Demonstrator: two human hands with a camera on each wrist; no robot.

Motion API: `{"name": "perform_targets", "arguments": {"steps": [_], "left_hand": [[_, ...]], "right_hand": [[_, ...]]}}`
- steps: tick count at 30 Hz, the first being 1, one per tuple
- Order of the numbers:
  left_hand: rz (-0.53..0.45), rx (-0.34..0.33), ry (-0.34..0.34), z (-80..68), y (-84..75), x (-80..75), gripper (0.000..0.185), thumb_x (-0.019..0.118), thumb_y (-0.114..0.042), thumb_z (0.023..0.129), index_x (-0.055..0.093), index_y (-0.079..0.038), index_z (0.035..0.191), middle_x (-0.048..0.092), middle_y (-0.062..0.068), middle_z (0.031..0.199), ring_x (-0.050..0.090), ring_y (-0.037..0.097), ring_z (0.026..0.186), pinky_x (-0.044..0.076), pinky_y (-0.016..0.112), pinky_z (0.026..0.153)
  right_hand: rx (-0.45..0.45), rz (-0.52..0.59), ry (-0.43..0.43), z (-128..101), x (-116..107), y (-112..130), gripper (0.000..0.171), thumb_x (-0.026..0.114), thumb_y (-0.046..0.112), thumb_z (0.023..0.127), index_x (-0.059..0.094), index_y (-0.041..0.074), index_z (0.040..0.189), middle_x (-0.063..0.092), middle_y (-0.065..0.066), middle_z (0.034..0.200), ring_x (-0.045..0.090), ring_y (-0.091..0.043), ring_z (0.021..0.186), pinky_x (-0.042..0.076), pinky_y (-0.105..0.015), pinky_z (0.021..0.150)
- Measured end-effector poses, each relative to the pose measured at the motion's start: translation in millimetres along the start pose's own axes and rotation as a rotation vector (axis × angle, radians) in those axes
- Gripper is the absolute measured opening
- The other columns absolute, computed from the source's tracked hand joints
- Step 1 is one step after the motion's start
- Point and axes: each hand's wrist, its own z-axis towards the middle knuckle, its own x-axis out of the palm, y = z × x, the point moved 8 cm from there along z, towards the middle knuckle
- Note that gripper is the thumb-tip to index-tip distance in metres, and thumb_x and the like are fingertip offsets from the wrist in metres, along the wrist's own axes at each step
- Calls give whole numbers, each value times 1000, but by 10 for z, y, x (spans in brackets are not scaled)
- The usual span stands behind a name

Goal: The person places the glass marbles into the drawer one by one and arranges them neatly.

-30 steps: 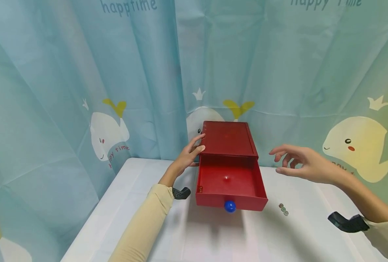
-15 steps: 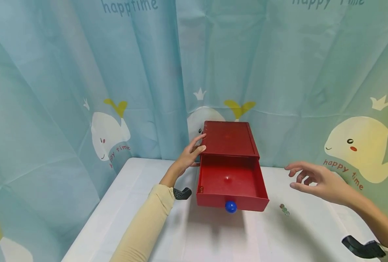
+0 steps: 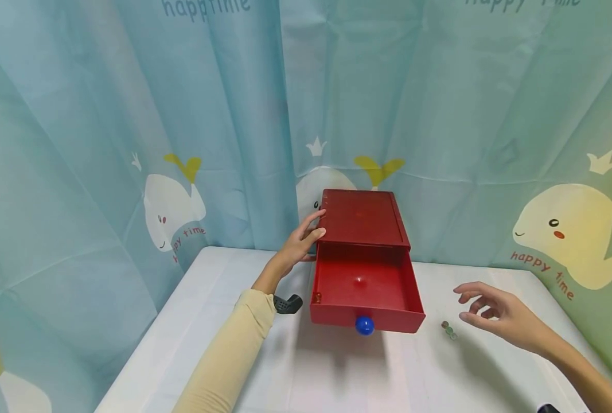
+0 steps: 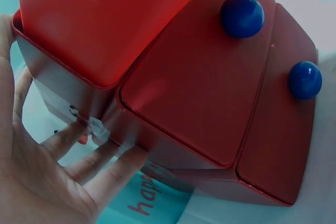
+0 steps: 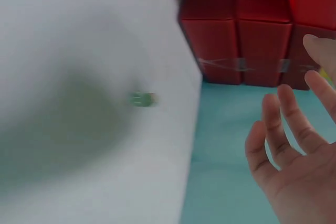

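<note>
Right hand (image 3: pixel 502 316), fingers spread and loosely bent with nothing in them, hovers at the lower right of the head view, just right of a short row of small greenish beads (image 3: pixel 448 330) lying on the white table (image 3: pixel 336 373). At centre frame stands a red drawer box (image 3: pixel 363 219), its top drawer (image 3: pixel 363 287) pulled out toward the camera, a blue knob (image 3: pixel 365 325) on its front. Left hand (image 3: pixel 299 244) rests against the box's left side, fingers straight and flat on it, holding nothing; the left-wrist view shows those fingers (image 4: pixel 68 137) along the side wall, with two shut drawers and their blue knobs (image 4: pixel 242 15) below the open one. One small amber bead (image 3: pixel 316 297) sits in the open drawer's near-left corner. In the right-wrist view the greenish beads (image 5: pixel 143 99) appear blurred on the table at mid-left, apart from the palm.

Judging from this, picking up the beads cleanly calls for a light thumb-and-forefinger pinch from directly above, since such small round pieces would likely roll if nudged sideways. Keeping the left palm flat on the box should stop it sliding on the smooth tabletop.
</note>
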Motion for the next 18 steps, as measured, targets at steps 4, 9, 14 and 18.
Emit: {"name": "perform_targets", "arguments": {"steps": [4, 9, 14, 18], "left_hand": [[6, -1, 2, 1, 5, 1, 61, 56, -41, 102, 34, -43, 158, 35, 11, 162, 45, 34, 140, 53, 58, 96], [13, -1, 1, 6, -18, -7, 60, 55, -42, 102, 34, -44, 158, 35, 11, 162, 46, 34, 140, 53, 59, 96], [5, -6, 4, 9, -18, -6, 61, 55, -41, 101, 34, -43, 158, 36, 11, 161, 45, 34, 140, 52, 60, 97], [8, -8, 8, 6, -9, -2, 60, 55, -41, 102, 33, -43, 158, 35, 11, 162, 45, 34, 140, 52, 60, 97]], "right_hand": [[14, 4, -8, -96, 116, -131, 42, 81, 7, 87, 66, 18, 125, 68, 6, 103, 66, -8, 83, 53, -20, 71], [24, 27, -14, -188, 242, -313, 44, 81, 4, 86, 65, 16, 126, 69, 1, 103, 66, -8, 84, 54, -21, 70], [68, 62, 14, -284, 352, -513, 42, 80, 4, 87, 65, 11, 125, 69, -6, 102, 66, -8, 81, 54, -24, 66], [104, 69, 35, -331, 427, -641, 39, 81, 5, 87, 65, 8, 122, 68, -7, 99, 65, -7, 78, 54, -24, 65]]}}
